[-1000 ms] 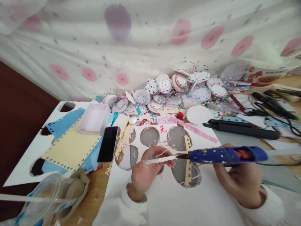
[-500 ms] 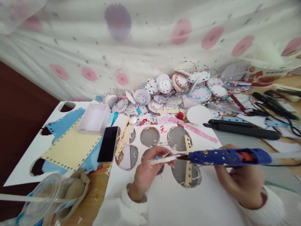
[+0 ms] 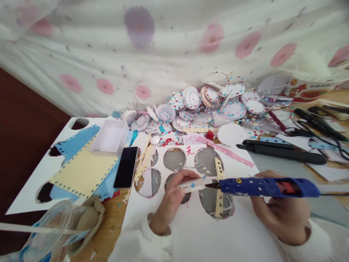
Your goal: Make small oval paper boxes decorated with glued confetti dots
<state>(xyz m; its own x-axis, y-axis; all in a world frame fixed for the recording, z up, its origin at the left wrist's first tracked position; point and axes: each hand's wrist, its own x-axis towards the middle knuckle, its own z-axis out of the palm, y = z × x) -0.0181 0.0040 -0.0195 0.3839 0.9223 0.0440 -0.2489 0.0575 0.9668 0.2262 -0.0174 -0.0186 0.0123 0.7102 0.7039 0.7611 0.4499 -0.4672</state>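
The left hand (image 3: 170, 202) pinches a small white paper strip (image 3: 191, 184) over the desk; the right hand (image 3: 283, 214), fingers wrapped, touches the blue paint-speckled glue gun (image 3: 267, 187) nozzle to it. Gluing looks underway, many decorated discs (image 3: 201, 105) finished.

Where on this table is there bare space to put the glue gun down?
The clearest patch is the plain white sheet between the left hand and right hand, below its cut-out holes. A bare grey strip lies between the black tool and the glue gun. The back is crowded with paper discs; the left holds a phone and white box.
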